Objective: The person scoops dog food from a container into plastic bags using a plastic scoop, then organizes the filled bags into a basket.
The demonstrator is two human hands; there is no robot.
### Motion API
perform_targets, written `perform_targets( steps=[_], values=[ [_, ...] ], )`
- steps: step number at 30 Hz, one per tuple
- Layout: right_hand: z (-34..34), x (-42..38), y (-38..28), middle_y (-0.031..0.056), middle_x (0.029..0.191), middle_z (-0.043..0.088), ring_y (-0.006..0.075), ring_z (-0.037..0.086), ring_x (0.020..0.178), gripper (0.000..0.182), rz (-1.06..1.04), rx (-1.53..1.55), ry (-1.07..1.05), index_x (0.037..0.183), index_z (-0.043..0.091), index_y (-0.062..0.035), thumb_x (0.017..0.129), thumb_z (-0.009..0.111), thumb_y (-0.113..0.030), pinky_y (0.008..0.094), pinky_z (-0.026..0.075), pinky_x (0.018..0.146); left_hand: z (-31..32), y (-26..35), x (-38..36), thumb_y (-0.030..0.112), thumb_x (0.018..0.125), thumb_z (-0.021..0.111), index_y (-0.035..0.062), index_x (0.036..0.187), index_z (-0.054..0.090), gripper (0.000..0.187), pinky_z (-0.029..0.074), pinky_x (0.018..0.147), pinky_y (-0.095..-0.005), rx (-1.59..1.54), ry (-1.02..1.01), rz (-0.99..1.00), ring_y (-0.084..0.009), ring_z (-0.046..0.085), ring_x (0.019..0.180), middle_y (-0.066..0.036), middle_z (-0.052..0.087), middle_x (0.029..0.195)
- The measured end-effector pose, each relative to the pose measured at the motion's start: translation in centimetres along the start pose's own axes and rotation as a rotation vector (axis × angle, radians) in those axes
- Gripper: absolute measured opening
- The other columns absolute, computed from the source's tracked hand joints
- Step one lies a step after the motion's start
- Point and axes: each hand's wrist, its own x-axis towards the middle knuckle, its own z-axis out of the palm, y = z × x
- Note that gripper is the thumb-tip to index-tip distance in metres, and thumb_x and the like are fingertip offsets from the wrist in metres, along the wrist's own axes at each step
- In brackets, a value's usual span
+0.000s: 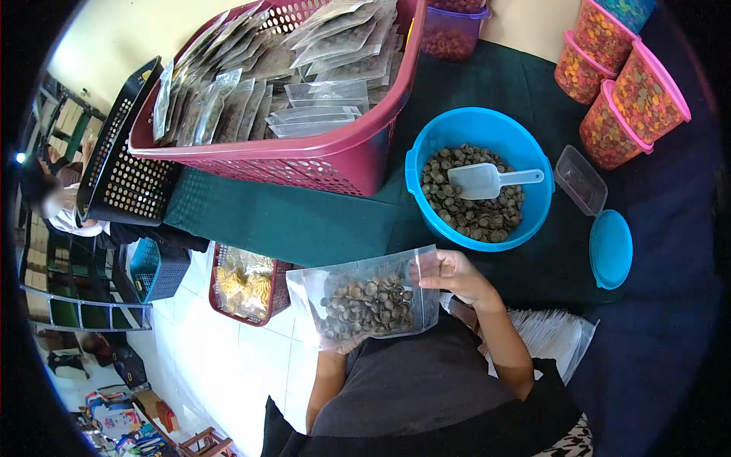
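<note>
In front of my body is a clear plastic bag (373, 301) partly filled with dark, round, disc-like pieces. My right hand (453, 276) grips its right side, with the fingers seen through the film. Below the lower left edge, my left hand (344, 347) holds the bag from underneath; most of its fingers are hidden behind it. Just beyond the bag stands a blue tub (478, 122) of the same dark pieces. A translucent scoop (476, 181) lies on top of them, untouched by either hand.
A large pink basket (304, 152) of filled bags stands on the green-covered table (282, 217). Pink-lidded tubs (636, 91), a clear container (581, 180) and a blue lid (611, 249) are to the right. Plastic bags (544, 335) lie by my right arm. Another person (65, 194) is far left.
</note>
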Motion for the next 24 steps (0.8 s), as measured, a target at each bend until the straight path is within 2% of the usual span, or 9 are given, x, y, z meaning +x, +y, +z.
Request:
perform_targets(
  steps=[5,7,11,14,16,18,20,22,24],
  values=[
    [-0.7,0.0,0.4,0.0084,0.081,0.058,0.0145,0.058,0.071,0.024,0.087,0.052,0.086,0.089,0.053,0.0021,0.068,0.064,0.001,0.0263,0.050,0.063,-0.2,-0.1,0.2,0.048,0.084,0.027,0.0070,0.125,0.030,0.058,0.030,0.094,-0.0474,-0.004,0.090,-0.044,-0.0313,0.033,0.116,-0.014,0.032,0.128],
    [-0.6,0.0,0.3,0.0067,0.077,0.057,0.0134,0.058,0.068,0.019,0.042,0.030,0.066,0.084,0.052,0.0013,0.069,0.063,0.001,0.0256,0.050,0.062,-1.8,-0.4,0.0,0.051,0.083,0.023,0.0066,0.125,0.031,0.062,0.028,0.094,-0.0489,0.083,0.206,0.076,-0.0322,0.031,0.117,-0.015,0.031,0.129],
    [-0.8,0.6,1.3,0.0058,0.074,0.055,0.0125,0.057,0.067,0.016,-0.007,-0.006,0.067,0.082,0.051,0.0005,0.069,0.062,0.002,0.0254,0.050,0.061,-0.1,-0.4,-0.2,0.055,0.082,0.020,0.0067,0.126,0.030,0.066,0.025,0.095,-0.0496,0.043,0.124,0.075,-0.0324,0.028,0.119,-0.015,0.030,0.129],
    [-1.2,0.8,1.2,0.0055,0.075,0.055,0.0123,0.056,0.066,0.016,0.016,-0.055,-0.018,0.081,0.050,0.0000,0.070,0.061,0.001,0.0260,0.049,0.061,0.0,-0.4,-0.2,0.057,0.081,0.018,0.0065,0.127,0.027,0.069,0.024,0.096,-0.0490,0.103,0.206,0.086,-0.0320,0.027,0.119,-0.015,0.029,0.130],
    [-1.5,0.8,0.4,0.0055,0.078,0.055,0.0120,0.056,0.068,0.015,0.096,-0.062,-0.093,0.082,0.050,-0.0006,0.071,0.060,0.001,0.0265,0.049,0.063,-0.6,-0.4,-0.4,0.054,0.082,0.021,0.0073,0.128,0.025,0.066,0.024,0.097,-0.0467,0.071,0.067,0.017,-0.0300,0.028,0.119,-0.014,0.029,0.130],
    [-1.5,0.9,0.4,0.0056,0.079,0.055,0.0129,0.056,0.072,0.012,0.058,-0.088,-0.117,0.084,0.051,-0.0009,0.074,0.059,-0.004,0.0274,0.050,0.064,-1.3,-0.6,-0.5,0.051,0.083,0.023,0.0076,0.128,0.025,0.063,0.024,0.097,-0.0460,0.211,0.080,0.034,-0.0291,0.029,0.119,-0.013,0.030,0.129],
    [-1.7,1.3,0.6,0.0063,0.081,0.056,0.0139,0.057,0.076,0.013,0.118,-0.032,-0.053,0.087,0.052,-0.0005,0.078,0.057,-0.009,0.0281,0.050,0.066,-1.1,-0.4,0.0,0.048,0.084,0.024,0.0080,0.128,0.025,0.060,0.025,0.097,-0.0453,0.352,0.081,0.049,-0.0282,0.029,0.118,-0.012,0.030,0.129],
    [-1.5,1.5,0.9,0.0081,0.083,0.058,0.0149,0.057,0.074,0.014,0.102,-0.087,0.022,0.087,0.053,0.0004,0.080,0.055,-0.011,0.0290,0.050,0.066,-0.3,-0.2,0.6,0.043,0.085,0.027,0.0085,0.127,0.028,0.054,0.025,0.097,-0.0440,0.011,-0.014,-0.029,-0.0267,0.030,0.118,-0.011,0.031,0.129],
    [-1.2,1.7,2.0,0.0088,0.079,0.058,0.0124,0.057,0.068,0.017,0.065,-0.037,0.113,0.085,0.052,0.0024,0.079,0.057,-0.012,0.0241,0.048,0.060,-0.5,-0.1,0.9,0.042,0.085,0.028,0.0085,0.125,0.029,0.052,0.025,0.097,-0.0436,0.023,-0.033,-0.039,-0.0262,0.030,0.118,-0.011,0.031,0.129]
  ],
)
